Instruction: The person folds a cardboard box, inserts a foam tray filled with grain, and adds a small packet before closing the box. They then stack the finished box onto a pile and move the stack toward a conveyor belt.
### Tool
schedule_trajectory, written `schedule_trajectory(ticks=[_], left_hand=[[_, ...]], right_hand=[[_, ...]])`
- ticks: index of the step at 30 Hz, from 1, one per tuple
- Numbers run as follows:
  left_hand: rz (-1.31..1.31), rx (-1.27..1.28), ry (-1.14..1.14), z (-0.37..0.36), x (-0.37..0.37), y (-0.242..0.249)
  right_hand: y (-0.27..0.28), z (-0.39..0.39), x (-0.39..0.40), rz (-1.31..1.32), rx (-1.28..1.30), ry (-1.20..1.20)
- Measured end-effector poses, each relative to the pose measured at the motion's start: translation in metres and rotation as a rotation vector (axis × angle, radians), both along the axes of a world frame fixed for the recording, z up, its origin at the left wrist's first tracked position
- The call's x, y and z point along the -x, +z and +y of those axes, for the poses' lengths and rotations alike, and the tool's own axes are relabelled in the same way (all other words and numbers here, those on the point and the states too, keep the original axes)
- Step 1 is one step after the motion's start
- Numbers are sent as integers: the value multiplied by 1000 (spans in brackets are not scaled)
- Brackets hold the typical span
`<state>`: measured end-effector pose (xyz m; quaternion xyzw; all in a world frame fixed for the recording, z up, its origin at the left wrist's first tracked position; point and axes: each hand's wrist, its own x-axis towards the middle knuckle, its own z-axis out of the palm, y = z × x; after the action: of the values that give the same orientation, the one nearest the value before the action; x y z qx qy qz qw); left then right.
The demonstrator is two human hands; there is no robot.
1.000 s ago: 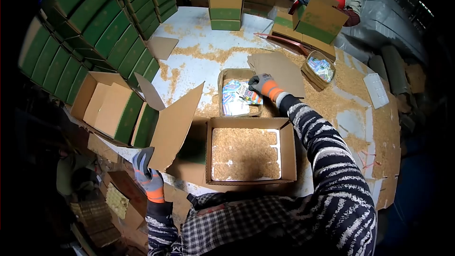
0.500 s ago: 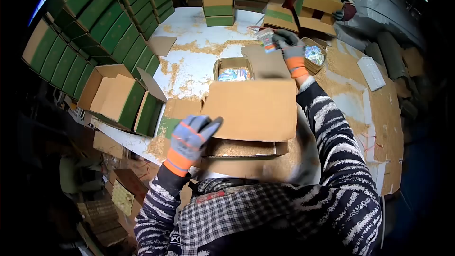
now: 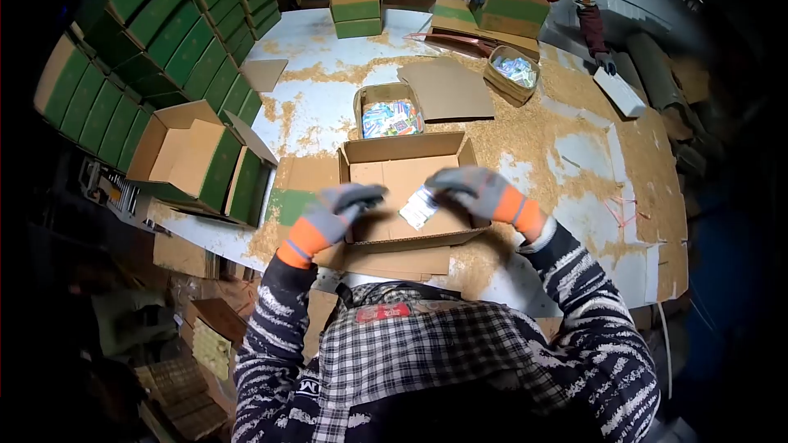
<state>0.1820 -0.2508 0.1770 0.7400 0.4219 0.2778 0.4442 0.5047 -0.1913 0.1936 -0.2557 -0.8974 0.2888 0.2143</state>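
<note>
An open cardboard box (image 3: 464,156) stands in front of me, a flat sheet of cardboard (image 3: 373,174) covering its inside. Above its right half, my right hand (image 3: 480,193), in a grey and orange glove, pinches a small printed packet (image 3: 419,207) at the fingertips. My left hand (image 3: 332,215), gloved alike, hovers over the box's left side, fingers stretched and apart from the thumb, with nothing visible in them. Just behind the box is a small container (image 3: 359,111) of colourful packets (image 3: 392,119).
Stacked green-banded boxes (image 3: 176,41) rise at the left, near an open box (image 3: 185,156). A loose cardboard sheet (image 3: 451,90) and a tub of packets (image 3: 515,74) lie beyond. Sawdust covers parts of the table. Across it, a co-worker's hand (image 3: 606,63) touches a white slab (image 3: 621,94).
My right hand has come back from the far tub with a packet to above the box. The cardboard sheet has gone down into the box. The co-worker's box has been lowered.
</note>
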Motion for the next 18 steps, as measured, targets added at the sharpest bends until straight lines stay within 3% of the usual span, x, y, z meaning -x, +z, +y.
schedule_trajectory(ticks=[2, 3, 4, 6, 8, 10, 11, 12, 13, 14, 17, 18], left_hand=[[-479, 94, 463, -6, 27, -14], [-482, 131, 601, -2, 44, -50], [-540, 251, 660, -6, 44, -65], [-476, 511, 521, -1, 44, -133], [-133, 484, 449, 2, 5, -130], [-78, 59, 684, 12, -18, -217], [-237, 165, 667, 3, -23, -193], [-396, 261, 655, -6, -23, -166], [-264, 218, 733, -6, -21, -172], [-123, 183, 815, -10, -7, -179], [-397, -23, 698, -16, 49, -154], [-561, -75, 634, -25, 66, -121]], right_hand=[[-9, 1, -33, 382, 190, -547], [-23, 10, -52, 342, 88, -649], [-52, 17, -62, 394, 280, -682], [-141, 28, -67, 258, 692, -668], [-192, 14, -43, 269, 1049, -630], [-159, -3, -8, 171, 772, -553], [-194, 5, -15, 132, 840, -653], [-168, -7, -7, 220, 833, -646], [-150, -18, 5, 360, 728, -626], [-139, -23, 15, 493, 785, -601], [-67, -37, 67, 786, 802, -535], [-37, -42, 86, 788, 863, -522]])
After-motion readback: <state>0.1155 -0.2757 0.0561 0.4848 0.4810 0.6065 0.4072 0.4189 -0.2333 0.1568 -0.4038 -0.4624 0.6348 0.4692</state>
